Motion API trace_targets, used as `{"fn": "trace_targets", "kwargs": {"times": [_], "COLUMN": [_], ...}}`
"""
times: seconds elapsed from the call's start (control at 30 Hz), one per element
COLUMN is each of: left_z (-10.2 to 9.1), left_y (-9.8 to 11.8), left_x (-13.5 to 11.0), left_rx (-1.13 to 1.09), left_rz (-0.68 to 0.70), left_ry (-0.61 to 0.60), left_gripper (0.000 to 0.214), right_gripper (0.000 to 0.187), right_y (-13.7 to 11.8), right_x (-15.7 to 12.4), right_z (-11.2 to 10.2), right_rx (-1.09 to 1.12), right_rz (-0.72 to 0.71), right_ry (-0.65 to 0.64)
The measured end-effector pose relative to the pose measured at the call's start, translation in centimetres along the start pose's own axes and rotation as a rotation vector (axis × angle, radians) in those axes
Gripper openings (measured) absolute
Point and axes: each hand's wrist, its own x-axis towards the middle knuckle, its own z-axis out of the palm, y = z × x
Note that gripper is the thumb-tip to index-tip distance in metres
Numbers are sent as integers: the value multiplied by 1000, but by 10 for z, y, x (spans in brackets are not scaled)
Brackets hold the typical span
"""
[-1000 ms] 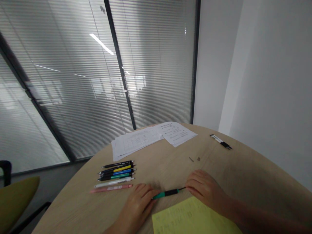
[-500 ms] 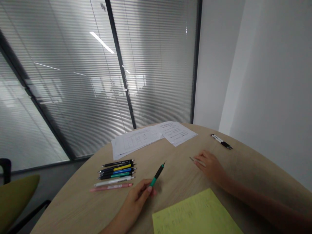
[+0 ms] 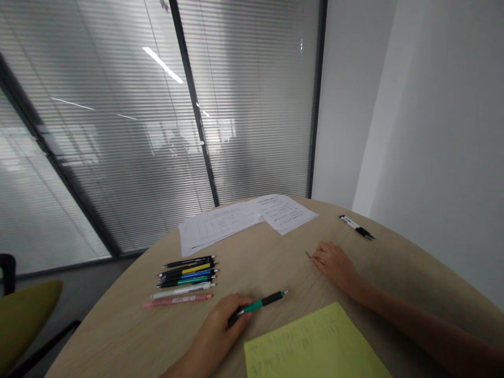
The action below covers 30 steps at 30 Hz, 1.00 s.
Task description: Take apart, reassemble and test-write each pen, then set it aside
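My left hand is closed around a green and black pen, which points to the right, its metal tip free. Farther right, my right hand rests low over the table with its fingers pinched on a thin grey stick-like piece; only a short end shows, so its kind is unclear. Below and between the hands lies a yellow sheet with faint handwriting. Left of my left hand several pens lie in a row, among them a pink pen and a white pen.
Printed white papers lie at the far side of the round wooden table. Two black and white pens are at the far right. A green chair stands left of the table, and a blinds-covered glass wall is behind.
The green pen has swung from pointing up and away to lying nearly level, tip to the right. My right hand stays in place, its fingers drawn closer together on the thin piece.
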Motion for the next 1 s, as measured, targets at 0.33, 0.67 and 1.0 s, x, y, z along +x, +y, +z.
{"fn": "trace_targets", "kwargs": {"times": [0.33,0.67,1.0], "left_z": [1,-1,-4], "left_y": [-3,-4,-21], "left_x": [0,0,3], "left_rx": [116,151,199], "left_rz": [89,108,173], "left_ry": [47,64,140], "left_gripper": [19,19,19], "right_gripper": [15,20,22], "right_y": [-6,-2,-40], "right_x": [3,4,-13], "right_z": [-6,0,-30], "right_rx": [53,38,305], "right_rz": [39,-29,-292], "right_ry": [7,35,183]}}
